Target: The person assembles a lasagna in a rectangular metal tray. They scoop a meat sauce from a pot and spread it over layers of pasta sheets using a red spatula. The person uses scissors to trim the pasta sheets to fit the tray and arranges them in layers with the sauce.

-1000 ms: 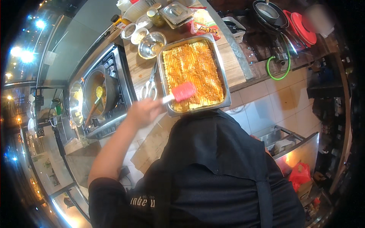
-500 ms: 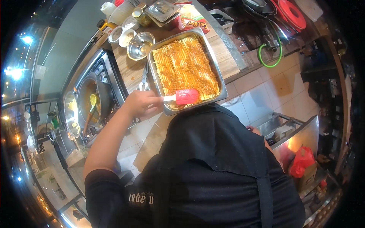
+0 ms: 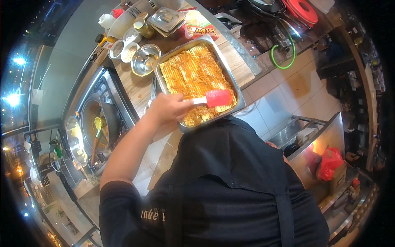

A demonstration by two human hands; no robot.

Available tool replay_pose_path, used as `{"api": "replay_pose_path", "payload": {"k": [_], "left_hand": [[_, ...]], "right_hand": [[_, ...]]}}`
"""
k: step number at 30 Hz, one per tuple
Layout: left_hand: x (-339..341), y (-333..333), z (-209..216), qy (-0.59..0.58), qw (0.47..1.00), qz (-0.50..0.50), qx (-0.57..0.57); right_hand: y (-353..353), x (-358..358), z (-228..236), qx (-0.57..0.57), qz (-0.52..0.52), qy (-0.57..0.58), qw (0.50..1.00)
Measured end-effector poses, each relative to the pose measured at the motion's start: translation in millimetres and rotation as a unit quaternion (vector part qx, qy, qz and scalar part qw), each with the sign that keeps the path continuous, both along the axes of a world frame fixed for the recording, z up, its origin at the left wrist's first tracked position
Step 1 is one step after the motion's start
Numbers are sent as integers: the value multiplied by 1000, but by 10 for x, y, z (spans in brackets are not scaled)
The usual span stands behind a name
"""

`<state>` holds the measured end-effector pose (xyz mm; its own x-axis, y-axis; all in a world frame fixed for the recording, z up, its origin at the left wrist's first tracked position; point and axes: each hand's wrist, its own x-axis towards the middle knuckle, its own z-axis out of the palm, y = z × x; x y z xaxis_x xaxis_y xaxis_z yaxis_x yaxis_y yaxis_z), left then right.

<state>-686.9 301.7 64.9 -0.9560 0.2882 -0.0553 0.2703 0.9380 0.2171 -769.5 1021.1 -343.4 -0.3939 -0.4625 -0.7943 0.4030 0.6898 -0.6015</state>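
Observation:
My left hand (image 3: 170,108) is closed around the white handle of a red-headed spatula (image 3: 219,98). The spatula's head rests on the near right part of the food in a deep rectangular metal pan (image 3: 241,106). Rows of ridged pale pasta (image 3: 169,77) fill the pan, coated unevenly with orange-brown meat sauce (image 3: 196,66). Pale ridges show through along the left side and near edge. Only a sliver of my right hand (image 3: 272,145) shows beside the black apron; its fingers are hidden.
Left of the pan stand a steel bowl (image 3: 141,61), small white tubs (image 3: 129,54) and jars. A large pot (image 3: 108,123) with a ladle sits on the stove (image 3: 109,88). A red cheese package (image 3: 200,29) lies behind the pan. An open metal drawer (image 3: 319,136) is at right.
My left hand and the spatula have moved right and slightly away from me across the pan. The view has shifted a little, and more sauce coats the near left area.

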Motion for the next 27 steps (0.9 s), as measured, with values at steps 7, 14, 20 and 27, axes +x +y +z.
{"api": "replay_pose_path", "payload": {"k": [7, 14, 20, 27], "left_hand": [[-556, -781, -160, 106, 983, 144, 43], [-447, -431, -29, 85, 954, 276, 81], [64, -115, 161, 90, 923, 367, 67], [176, 593, 245, 15, 874, 484, 36]], "right_hand": [[-554, 80, 277, -3, -38, 21, 999], [-546, 180, 29, 15, -33, 42, 998], [-135, 341, -761, -35, -108, -68, 991], [392, 73, -1206, -54, -127, -190, 972]]}}
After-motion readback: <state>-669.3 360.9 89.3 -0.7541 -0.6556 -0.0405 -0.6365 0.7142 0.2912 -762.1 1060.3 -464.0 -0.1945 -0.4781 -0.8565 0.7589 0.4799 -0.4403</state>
